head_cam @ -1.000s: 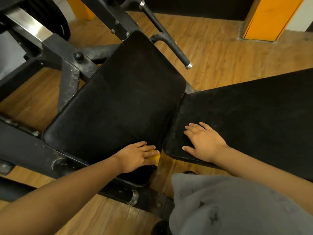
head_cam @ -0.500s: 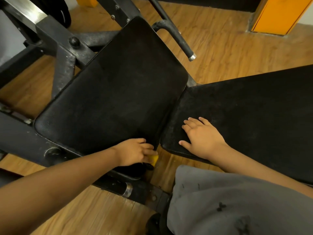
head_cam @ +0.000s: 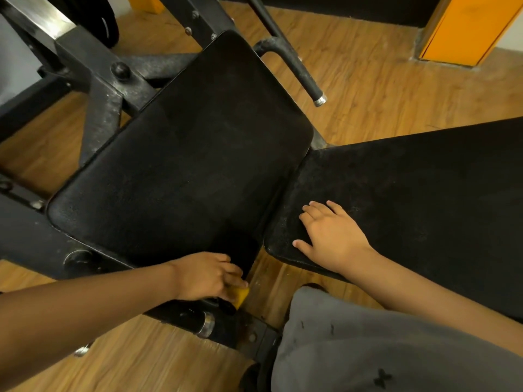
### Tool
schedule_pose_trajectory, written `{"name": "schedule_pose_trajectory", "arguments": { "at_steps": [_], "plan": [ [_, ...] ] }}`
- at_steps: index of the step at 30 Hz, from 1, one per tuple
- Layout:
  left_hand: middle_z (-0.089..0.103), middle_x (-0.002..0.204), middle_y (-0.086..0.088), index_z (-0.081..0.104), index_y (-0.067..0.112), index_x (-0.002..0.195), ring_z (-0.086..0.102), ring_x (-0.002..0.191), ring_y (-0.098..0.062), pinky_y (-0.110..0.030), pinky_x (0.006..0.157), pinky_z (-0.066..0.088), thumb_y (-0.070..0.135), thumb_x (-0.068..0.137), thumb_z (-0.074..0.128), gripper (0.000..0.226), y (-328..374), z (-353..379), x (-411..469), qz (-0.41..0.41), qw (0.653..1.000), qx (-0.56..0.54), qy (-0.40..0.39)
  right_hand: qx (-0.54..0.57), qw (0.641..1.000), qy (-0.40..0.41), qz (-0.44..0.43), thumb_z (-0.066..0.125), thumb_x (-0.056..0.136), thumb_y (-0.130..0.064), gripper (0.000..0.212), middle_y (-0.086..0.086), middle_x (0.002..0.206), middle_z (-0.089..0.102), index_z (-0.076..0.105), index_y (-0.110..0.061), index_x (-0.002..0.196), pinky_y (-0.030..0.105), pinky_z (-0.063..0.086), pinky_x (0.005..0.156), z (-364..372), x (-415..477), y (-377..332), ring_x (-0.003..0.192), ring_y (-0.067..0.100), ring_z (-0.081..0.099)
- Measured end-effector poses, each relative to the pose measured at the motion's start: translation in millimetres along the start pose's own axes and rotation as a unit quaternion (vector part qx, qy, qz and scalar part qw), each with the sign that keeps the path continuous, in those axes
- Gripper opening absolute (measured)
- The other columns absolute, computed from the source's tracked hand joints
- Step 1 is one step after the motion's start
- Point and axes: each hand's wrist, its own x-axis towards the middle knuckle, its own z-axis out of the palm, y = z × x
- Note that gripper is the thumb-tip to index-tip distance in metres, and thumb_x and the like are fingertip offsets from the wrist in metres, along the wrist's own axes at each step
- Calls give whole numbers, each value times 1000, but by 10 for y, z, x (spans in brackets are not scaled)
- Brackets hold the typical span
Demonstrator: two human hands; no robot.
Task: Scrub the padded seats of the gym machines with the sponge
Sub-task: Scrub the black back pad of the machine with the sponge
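Two black padded seats fill the view: a tilted pad [head_cam: 181,165] on the left and a flat bench pad [head_cam: 410,199] on the right. My left hand [head_cam: 205,275] grips a yellow sponge [head_cam: 240,296] at the near right corner of the left pad, at its lower edge. Only a corner of the sponge shows past my fingers. My right hand [head_cam: 329,236] rests flat, fingers spread, on the near left end of the bench pad.
A black steel frame [head_cam: 93,66] runs behind and under the left pad. A padded handle bar [head_cam: 300,72] sticks out at its far right. Wooden floor lies all around. My grey-clad knee [head_cam: 368,349] is at the bottom right. An orange pillar [head_cam: 464,26] stands far right.
My left hand has slid the sponge down along the left pad's near right corner, off the face toward its lower edge. My right hand has stayed flat on the bench pad.
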Motion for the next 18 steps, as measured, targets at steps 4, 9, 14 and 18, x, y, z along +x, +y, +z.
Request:
{"name": "schedule_pose_trajectory", "arguments": {
  "at_steps": [4, 9, 14, 18],
  "plan": [
    [26, 159, 4, 43, 30, 143, 24, 145, -23, -39, 112, 28, 13, 93, 54, 55, -202, -120, 48, -14, 999, 22, 27, 3, 1000, 1, 3, 37, 98, -51, 64, 4, 158, 25, 28, -15, 149, 40, 10, 121, 19, 89, -21, 148, 18, 13],
    [30, 157, 5, 44, 30, 144, 30, 143, -23, -38, 109, 32, 15, 95, 55, 53, -498, -256, 128, -66, 995, 25, 77, 14, 1000, -9, -3, 42, 98, -48, 61, 2, 156, 28, 30, -16, 149, 39, 10, 121, 9, 228, -1, 147, 16, 16],
    [21, 160, 9, 38, 33, 147, 23, 144, -20, -34, 107, 29, 20, 98, 51, 52, -740, -355, 335, -118, 990, 36, 71, 28, 999, -6, -21, 44, 98, -41, 53, 1, 153, 34, 36, -17, 145, 35, 9, 121, -29, 387, 75, 146, 14, 19],
    [40, 151, 10, 54, 35, 134, 40, 133, -20, -33, 97, 39, 30, 88, 64, 47, -716, -369, 284, -92, 987, 30, 128, 26, 999, -19, -29, 39, 101, -39, 54, 2, 157, 25, 29, -16, 149, 35, 7, 120, -27, 440, 115, 147, 15, 14]
  ]
}}
